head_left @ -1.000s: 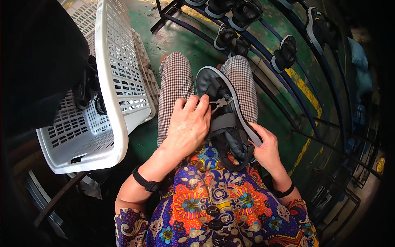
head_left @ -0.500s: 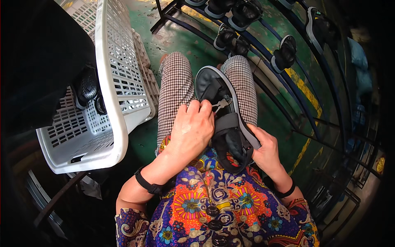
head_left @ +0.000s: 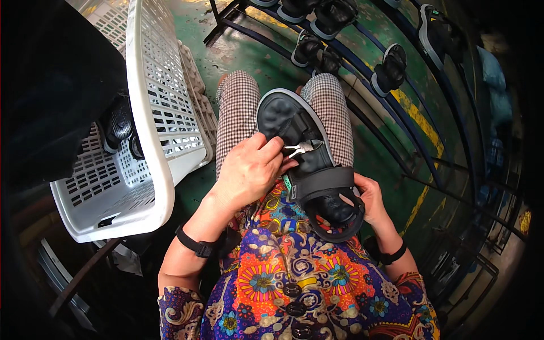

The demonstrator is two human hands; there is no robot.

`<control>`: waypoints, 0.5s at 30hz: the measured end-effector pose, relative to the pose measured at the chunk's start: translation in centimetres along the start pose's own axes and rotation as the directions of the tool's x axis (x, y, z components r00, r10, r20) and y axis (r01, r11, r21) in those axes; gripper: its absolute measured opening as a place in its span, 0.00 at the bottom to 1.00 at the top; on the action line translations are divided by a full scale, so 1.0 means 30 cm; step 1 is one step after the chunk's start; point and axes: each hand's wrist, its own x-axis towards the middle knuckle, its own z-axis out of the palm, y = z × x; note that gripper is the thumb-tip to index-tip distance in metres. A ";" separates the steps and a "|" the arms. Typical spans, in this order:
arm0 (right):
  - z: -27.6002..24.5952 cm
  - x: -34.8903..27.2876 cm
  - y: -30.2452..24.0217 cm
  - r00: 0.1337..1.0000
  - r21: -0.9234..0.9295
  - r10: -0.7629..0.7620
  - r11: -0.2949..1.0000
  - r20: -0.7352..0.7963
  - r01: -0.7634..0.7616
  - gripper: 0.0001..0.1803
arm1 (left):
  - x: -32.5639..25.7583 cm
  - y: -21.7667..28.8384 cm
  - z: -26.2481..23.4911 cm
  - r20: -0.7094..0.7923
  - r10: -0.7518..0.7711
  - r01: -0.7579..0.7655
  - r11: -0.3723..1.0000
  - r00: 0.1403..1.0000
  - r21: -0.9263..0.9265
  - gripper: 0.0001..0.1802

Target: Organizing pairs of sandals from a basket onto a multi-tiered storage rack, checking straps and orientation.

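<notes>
1. The white plastic basket (head_left: pixel 141 113) stands on the left of the scene, tilted, its lattice wall just beside the person's left knee. Dark shoes lie inside it, half hidden.

2. A dark metal rack (head_left: pixel 362 51) curves across the far side over the green floor, with more sandals (head_left: pixel 391 65) set along its rails, well apart from the hands.

3. The black sandal (head_left: pixel 309 164) lies on the person's lap, sole down on the checked trousers, toe pointing far, heel near the patterned blouse. It looks light, with a thick moulded footbed that should flex a little but keep its shape. The broad straps over the heel end are soft and will give under pressure, so they are a poor place to steady it. The rim of the sole at the heel looks the firmer hold; the matte surface should not be slippery.

4. The left hand (head_left: pixel 249 170) rests over the left edge of the sandal at mid-length. Its fingers (head_left: pixel 272 146) are curled and pinched shut on a small tool.

5. The right hand (head_left: pixel 371 198) cups the heel end from the right, fingers wrapped around the sole and back strap, gripping it firmly.

6. The small silvery metal tool (head_left: pixel 299 149), possibly snips or tweezers, points right across the footbed, its tip touching or just above the surface near a strap. It is thin and hard, best pinched close to its middle.
</notes>
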 end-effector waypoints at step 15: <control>-0.024 0.039 0.076 0.979 0.332 0.086 0.932 0.183 -0.144 0.18 | -0.010 -0.060 0.019 -0.033 0.138 -0.139 0.989 0.990 -0.047 0.16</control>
